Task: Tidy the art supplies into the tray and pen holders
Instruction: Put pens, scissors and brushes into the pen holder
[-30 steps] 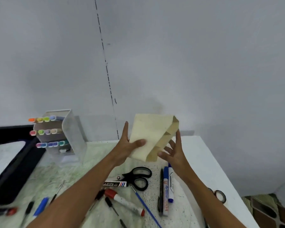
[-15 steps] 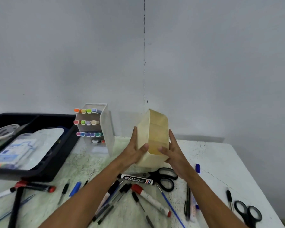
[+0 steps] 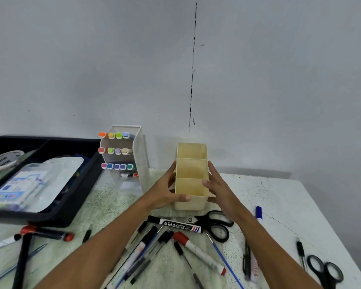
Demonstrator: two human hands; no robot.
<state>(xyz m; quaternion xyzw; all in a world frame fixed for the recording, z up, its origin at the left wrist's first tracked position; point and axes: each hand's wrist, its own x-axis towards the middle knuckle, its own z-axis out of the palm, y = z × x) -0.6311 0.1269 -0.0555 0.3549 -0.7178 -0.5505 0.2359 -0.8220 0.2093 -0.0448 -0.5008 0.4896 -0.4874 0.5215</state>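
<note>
Two pen holders stand on the table: one beige three-compartment holder and one clear holder. One black tray sits left. Two pairs of scissors: one central, one right.

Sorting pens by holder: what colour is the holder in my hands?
Pale cream-yellow holder, three compartments, seen in the head view.
</note>
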